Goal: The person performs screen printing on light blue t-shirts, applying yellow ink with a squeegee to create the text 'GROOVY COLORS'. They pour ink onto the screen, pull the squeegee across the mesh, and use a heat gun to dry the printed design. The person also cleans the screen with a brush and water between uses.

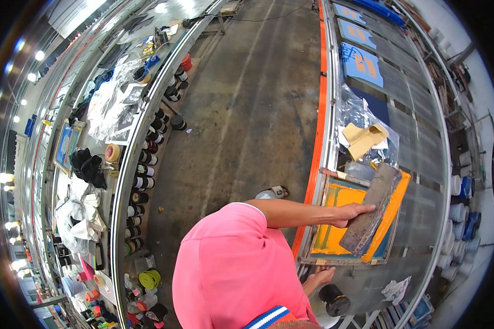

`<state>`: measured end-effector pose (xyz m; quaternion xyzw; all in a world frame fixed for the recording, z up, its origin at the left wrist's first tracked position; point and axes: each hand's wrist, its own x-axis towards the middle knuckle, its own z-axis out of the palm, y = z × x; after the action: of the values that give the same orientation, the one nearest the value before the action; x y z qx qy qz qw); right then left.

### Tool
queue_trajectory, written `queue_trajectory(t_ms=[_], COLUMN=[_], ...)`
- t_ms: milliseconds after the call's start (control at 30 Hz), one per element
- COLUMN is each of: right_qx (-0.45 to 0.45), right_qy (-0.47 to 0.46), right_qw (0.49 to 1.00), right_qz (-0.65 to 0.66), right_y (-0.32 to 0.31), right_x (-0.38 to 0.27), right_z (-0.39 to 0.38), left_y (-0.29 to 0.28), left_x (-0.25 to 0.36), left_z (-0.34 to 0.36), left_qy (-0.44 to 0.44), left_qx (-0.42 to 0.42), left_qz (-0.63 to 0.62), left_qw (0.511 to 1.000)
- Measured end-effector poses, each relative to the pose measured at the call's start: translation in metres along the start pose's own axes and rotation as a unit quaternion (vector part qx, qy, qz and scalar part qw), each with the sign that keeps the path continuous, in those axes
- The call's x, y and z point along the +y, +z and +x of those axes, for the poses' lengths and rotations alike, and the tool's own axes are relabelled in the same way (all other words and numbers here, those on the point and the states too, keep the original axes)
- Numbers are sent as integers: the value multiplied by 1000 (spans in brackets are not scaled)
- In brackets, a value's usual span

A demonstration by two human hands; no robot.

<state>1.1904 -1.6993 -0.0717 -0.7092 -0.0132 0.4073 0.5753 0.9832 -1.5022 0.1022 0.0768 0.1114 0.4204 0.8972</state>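
Note:
My left hand [354, 213] is stretched out over the printing table and closed round a squeegee. The squeegee [368, 214] has a long, stained grey-brown handle and is tilted above the screen, with thick orange ink [387, 216] along its far side. Below it lies a framed printing screen [318, 261], its mesh largely coated in orange ink. At the screen's near edge, my right hand [319, 278] appears to grip the frame, its fingertips partly hidden. A dark round container [335, 300] stands beside that hand.
Farther along the table are a brown cardboard piece [363, 140], clear plastic [348, 107] and light-blue printed pieces [362, 64]. A crumpled paper [395, 290] lies near the right edge. Across the aisle, a long bench holds tape [113, 153] and black cloth [88, 169], with several ink containers [144, 170] below.

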Motion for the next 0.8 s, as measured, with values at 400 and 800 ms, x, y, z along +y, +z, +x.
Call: queue_trajectory(t_ms=[400,800], right_qx=[-232,344], right_qy=[-101,-300], right_qw=[907,820], right_qz=[336,344], right_y=[-37,-202], right_x=[-48,-151], right_z=[-119,-258], left_y=[2,45], left_x=[-166,-268], left_z=[-71,-127], left_qy=[-221,-311], left_qx=[-65,-356], left_qz=[201,325], left_qw=[952,819])
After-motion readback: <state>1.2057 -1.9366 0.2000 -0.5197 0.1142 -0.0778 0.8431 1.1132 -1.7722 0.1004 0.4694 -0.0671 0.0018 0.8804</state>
